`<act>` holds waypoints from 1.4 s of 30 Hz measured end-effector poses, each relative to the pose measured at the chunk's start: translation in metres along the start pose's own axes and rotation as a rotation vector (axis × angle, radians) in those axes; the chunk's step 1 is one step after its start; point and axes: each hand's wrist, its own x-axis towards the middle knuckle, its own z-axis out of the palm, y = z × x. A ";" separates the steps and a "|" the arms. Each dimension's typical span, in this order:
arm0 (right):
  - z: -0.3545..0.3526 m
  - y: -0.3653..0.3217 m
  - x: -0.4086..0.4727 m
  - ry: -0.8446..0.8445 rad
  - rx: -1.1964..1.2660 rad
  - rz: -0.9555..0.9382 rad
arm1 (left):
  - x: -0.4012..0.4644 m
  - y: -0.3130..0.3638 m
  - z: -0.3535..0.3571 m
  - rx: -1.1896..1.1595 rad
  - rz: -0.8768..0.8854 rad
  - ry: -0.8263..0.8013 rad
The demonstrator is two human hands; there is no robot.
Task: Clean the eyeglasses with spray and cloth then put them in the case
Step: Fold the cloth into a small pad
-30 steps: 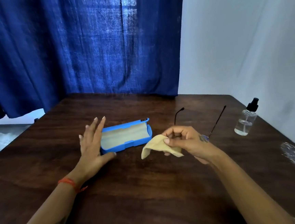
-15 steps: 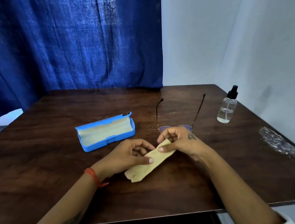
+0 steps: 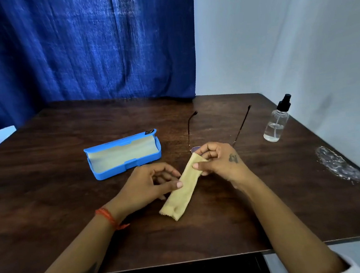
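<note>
A folded yellow cloth (image 3: 183, 190) stretches between both hands above the dark wooden table (image 3: 50, 202). My right hand (image 3: 218, 161) pinches its upper end; my left hand (image 3: 150, 184) pinches its side edge with thumb and fingers. The eyeglasses (image 3: 242, 124) lie open on the table just behind my right hand, temples pointing away, lenses mostly hidden by that hand. The blue case (image 3: 123, 155) lies open to the left of the glasses, its pale lining showing. A clear spray bottle (image 3: 277, 123) with a black pump stands upright at the right.
A blue curtain (image 3: 80, 47) hangs behind the table and a white wall (image 3: 286, 40) runs along the right. A shiny smear or crumpled film (image 3: 338, 166) lies near the table's right edge. The table's front edge is close to my body.
My left hand left the case and came to the cloth, pinching its edge. The cloth now hangs drawn out long between both hands. The view shifted right and down.
</note>
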 end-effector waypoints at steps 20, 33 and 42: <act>0.018 0.009 -0.018 0.205 -0.491 -0.335 | 0.013 -0.027 0.003 0.427 0.303 0.141; 0.029 0.012 -0.008 0.157 -0.564 -0.480 | 0.016 -0.018 0.007 0.251 0.332 0.205; 0.025 0.015 -0.028 -0.008 -0.621 -0.587 | 0.005 -0.019 0.002 0.382 0.412 0.089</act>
